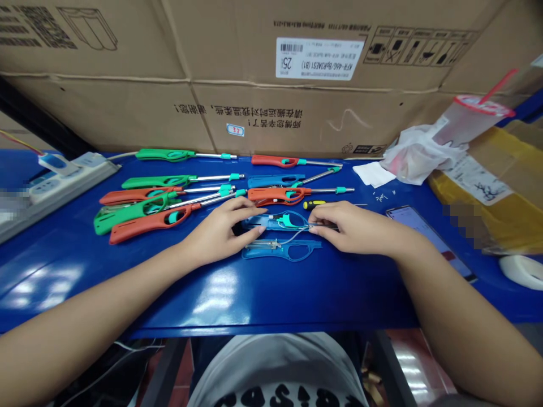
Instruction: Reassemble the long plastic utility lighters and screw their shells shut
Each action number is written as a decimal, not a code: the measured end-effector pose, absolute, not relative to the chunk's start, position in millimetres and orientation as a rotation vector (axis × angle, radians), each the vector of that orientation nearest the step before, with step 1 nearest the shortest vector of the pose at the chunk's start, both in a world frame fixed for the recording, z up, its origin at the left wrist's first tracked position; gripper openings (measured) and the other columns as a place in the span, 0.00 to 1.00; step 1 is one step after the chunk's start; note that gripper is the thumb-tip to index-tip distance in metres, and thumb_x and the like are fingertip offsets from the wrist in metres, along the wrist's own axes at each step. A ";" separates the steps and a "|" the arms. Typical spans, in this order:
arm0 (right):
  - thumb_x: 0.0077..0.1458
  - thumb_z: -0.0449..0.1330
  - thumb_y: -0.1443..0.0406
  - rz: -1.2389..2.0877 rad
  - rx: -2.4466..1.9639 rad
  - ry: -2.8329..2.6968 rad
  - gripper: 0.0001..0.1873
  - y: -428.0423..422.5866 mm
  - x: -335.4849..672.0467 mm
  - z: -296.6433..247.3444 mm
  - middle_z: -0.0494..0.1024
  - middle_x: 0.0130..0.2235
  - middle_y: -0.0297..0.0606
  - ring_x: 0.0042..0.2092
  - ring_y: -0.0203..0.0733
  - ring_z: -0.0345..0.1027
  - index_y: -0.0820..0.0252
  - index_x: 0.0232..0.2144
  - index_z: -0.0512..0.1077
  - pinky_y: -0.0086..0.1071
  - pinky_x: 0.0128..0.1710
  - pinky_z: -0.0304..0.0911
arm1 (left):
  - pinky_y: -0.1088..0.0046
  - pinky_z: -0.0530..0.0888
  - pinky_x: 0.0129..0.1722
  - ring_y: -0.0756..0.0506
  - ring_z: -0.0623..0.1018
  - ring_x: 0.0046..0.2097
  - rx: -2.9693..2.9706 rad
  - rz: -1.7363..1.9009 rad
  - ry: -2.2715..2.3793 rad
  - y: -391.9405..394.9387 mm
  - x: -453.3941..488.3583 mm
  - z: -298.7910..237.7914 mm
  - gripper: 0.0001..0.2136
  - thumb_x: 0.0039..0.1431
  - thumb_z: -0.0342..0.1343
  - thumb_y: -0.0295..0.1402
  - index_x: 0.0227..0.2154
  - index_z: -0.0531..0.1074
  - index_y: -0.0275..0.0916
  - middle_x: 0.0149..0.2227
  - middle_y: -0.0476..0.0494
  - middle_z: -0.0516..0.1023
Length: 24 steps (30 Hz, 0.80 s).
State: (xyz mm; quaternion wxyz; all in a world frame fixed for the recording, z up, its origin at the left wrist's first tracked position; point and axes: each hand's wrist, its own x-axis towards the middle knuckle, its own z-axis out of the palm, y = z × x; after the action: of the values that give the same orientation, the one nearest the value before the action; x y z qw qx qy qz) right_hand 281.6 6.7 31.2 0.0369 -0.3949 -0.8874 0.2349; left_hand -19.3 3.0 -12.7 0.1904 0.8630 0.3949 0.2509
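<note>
An opened blue lighter (275,221) lies between my hands, with a teal trigger (292,220) and a thin wire in it. My left hand (224,229) holds its handle end between thumb and fingers. At the front end, my right hand (350,226) pinches the lighter where the metal tube begins; the fingertips hide part of it. Closer to me, the other blue shell half (292,250) lies on the table with a clear inner part, and the wire runs across to it. Just beyond my right hand is a yellow and black screwdriver (314,204).
Several green and red lighters, such as a red one (155,224), lie left and behind. A power strip (70,181) sits at the left. To the right are a phone (428,237), a tape roll (521,271) and a bagged drink cup (466,121). A cardboard box (237,51) stands behind.
</note>
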 end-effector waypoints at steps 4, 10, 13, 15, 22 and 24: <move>0.69 0.52 0.61 0.739 -1.154 -2.734 0.12 7.4 281.1 31.0 0.78 0.39 0.39 0.39 0.41 0.70 0.58 0.39 0.73 0.33 0.39 0.60 | 0.61 0.75 0.54 0.41 0.77 0.49 2.418 0.741 1.072 6.8 -20.1 -14.7 0.20 0.64 0.61 0.45 0.55 0.78 0.41 0.45 0.41 0.77; 0.68 0.54 0.61 0.714 -1.216 -2.708 0.11 7.3 281.1 29.1 0.80 0.40 0.40 0.38 0.42 0.71 0.58 0.40 0.74 0.33 0.38 0.60 | 0.64 0.77 0.47 0.43 0.78 0.45 2.310 0.720 1.076 8.4 -21.5 -16.2 0.21 0.63 0.62 0.48 0.53 0.79 0.43 0.42 0.42 0.77; 0.67 0.54 0.60 0.687 -1.237 -2.714 0.11 6.7 281.7 29.0 0.81 0.40 0.39 0.38 0.41 0.71 0.58 0.40 0.75 0.32 0.37 0.60 | 0.64 0.77 0.47 0.43 0.78 0.44 2.285 0.701 1.068 7.4 -21.9 -16.1 0.21 0.62 0.62 0.48 0.53 0.79 0.42 0.42 0.43 0.77; 0.67 0.54 0.59 0.680 -1.239 -2.722 0.12 6.4 281.9 29.1 0.81 0.40 0.39 0.38 0.41 0.72 0.58 0.39 0.75 0.32 0.38 0.60 | 0.64 0.77 0.47 0.43 0.78 0.44 2.275 0.694 1.062 6.8 -22.1 -16.0 0.22 0.62 0.63 0.48 0.53 0.79 0.41 0.42 0.42 0.77; 0.67 0.55 0.59 0.661 -1.222 -2.728 0.12 6.4 282.6 29.2 0.81 0.39 0.39 0.37 0.42 0.71 0.58 0.38 0.76 0.33 0.37 0.59 | 0.63 0.77 0.47 0.43 0.78 0.44 2.267 0.684 1.082 5.8 -21.1 -16.1 0.22 0.62 0.62 0.49 0.53 0.80 0.42 0.42 0.42 0.77; 0.67 0.55 0.60 0.655 -1.182 -2.698 0.11 6.9 282.5 29.7 0.81 0.39 0.39 0.37 0.41 0.71 0.58 0.38 0.76 0.32 0.37 0.59 | 0.63 0.77 0.48 0.43 0.79 0.45 2.241 0.693 1.098 6.6 -21.7 -15.7 0.22 0.61 0.63 0.49 0.53 0.80 0.42 0.43 0.42 0.78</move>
State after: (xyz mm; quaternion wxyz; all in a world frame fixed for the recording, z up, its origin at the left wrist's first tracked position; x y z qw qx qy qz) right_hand 282.5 6.9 29.7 0.0619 -0.3910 -0.8924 0.2166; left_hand -21.7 6.6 -15.7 0.2724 0.8325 0.4080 0.2576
